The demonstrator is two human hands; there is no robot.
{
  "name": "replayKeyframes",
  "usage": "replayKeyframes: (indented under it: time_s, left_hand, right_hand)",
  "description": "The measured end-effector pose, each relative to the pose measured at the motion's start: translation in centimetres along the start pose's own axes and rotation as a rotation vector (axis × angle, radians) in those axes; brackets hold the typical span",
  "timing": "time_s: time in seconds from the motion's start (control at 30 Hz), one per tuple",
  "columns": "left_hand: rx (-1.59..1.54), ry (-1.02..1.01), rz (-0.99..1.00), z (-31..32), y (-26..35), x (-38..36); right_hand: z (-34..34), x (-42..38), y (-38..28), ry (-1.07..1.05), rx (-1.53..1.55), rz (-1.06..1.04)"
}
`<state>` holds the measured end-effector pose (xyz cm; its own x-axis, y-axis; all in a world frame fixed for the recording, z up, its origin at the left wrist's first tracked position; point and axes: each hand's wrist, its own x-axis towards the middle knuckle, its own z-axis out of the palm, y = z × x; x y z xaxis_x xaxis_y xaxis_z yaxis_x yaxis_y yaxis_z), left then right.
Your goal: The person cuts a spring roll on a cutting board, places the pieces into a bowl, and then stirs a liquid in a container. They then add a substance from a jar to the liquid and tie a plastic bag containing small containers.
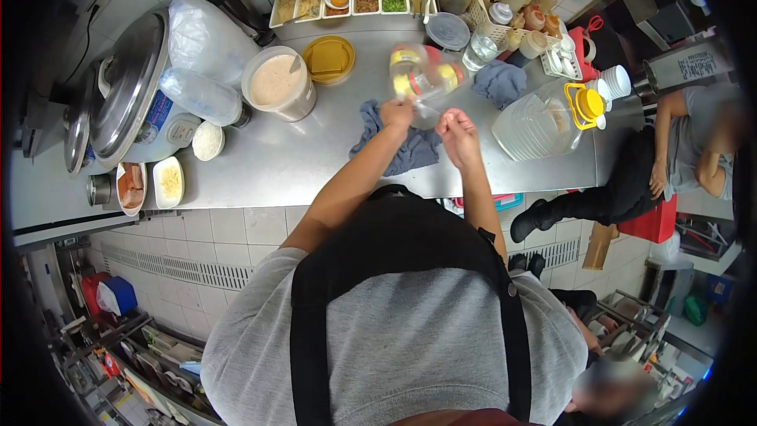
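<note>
A clear plastic bag (424, 72), blurred by motion, shows yellow and red patches; I cannot make out its contents. My left hand (397, 113) is closed on the near end of the bag. Thin clear film stretches from there toward my right hand (459, 136), whose fingers are pinched together at the film's edge. Under and behind my hands, a crumpled blue-grey cloth (412, 151) lies on the steel counter (331, 177).
Left stand a tub of pinkish powder (276, 87), a yellow lid (328, 59), bowls and a large lidded pot (130, 87). Topping trays (367, 0) line the wall. Right are a second cloth (501, 83), a large oil jug (540, 122) and bottles. A person (694, 142) sits at right.
</note>
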<state>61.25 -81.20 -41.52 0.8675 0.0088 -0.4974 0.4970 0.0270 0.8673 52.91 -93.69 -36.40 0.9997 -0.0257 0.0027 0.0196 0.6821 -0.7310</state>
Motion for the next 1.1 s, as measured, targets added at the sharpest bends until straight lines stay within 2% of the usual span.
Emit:
replayKeyframes:
  time_s: [0.03,0.07,0.1,0.13,0.2,0.23,0.27,0.33,0.37,0.43,0.53,0.67,0.73,0.87,0.93,1.03,1.1]
  left_hand:
    - [-0.045,0.041,-0.026,-0.8,-0.2,0.8]
    - [-0.089,0.080,-0.053,-1.6,-0.3,1.4]
    - [-0.175,0.015,-0.086,-2.3,0.1,1.4]
    - [-0.171,0.010,-0.096,-2.7,0.2,1.0]
    - [-0.226,-0.074,-0.150,-3.0,0.8,0.8]
    - [-0.243,-0.110,-0.165,-3.1,0.9,0.6]
    - [-0.243,-0.113,-0.166,-3.0,0.8,0.6]
    - [-0.267,-0.185,-0.164,-3.0,0.5,0.5]
    - [-0.270,-0.181,-0.166,-3.1,0.3,0.4]
    - [-0.318,-0.231,-0.153,-3.2,0.1,0.5]
    - [-0.273,-0.204,-0.140,-3.5,1.7,-1.0]
    - [-0.312,-0.150,-0.076,-2.9,0.4,-0.2]
    - [-0.323,-0.143,-0.020,-2.7,-0.4,0.2]
    - [-0.315,-0.136,-0.037,-2.3,-0.1,-0.3]
    - [-0.312,-0.127,-0.044,-2.1,0.2,-0.8]
    - [-0.299,-0.171,-0.090,-2.4,-0.3,-0.3]
    - [-0.268,-0.177,-0.109,-2.7,0.1,-0.2]
  right_hand:
    - [0.0,0.1,-1.3,0.001,-0.004,-0.001]
    - [-0.1,0.3,-2.6,0.076,-0.243,-0.017]
    - [-0.3,0.2,-3.1,0.158,-0.480,-0.029]
    - [-0.4,0.4,-3.0,0.169,-0.481,-0.025]
    - [-0.4,2.3,-2.7,0.309,-0.694,-0.063]
    - [-0.1,3.0,-2.3,0.340,-0.803,-0.001]
    - [0.2,3.8,-1.7,0.343,-0.804,-0.001]
    - [0.7,5.2,-0.2,0.312,-1.195,0.050]
    - [0.6,5.7,0.7,0.308,-1.196,0.053]
    - [0.5,6.5,2.1,0.244,-1.199,0.187]
    - [-0.5,6.0,3.7,0.182,-1.169,0.208]
    - [-1.1,4.4,4.9,0.159,-1.026,0.220]
    - [-0.7,3.7,4.6,0.107,-0.978,0.186]
    - [-0.3,2.4,4.2,0.065,-1.000,0.164]
    - [-0.4,1.8,4.3,0.023,-1.070,0.056]
    - [-1.9,1.7,4.3,-0.053,-0.989,0.084]
    - [-2.6,2.3,4.1,0.032,-0.941,0.040]
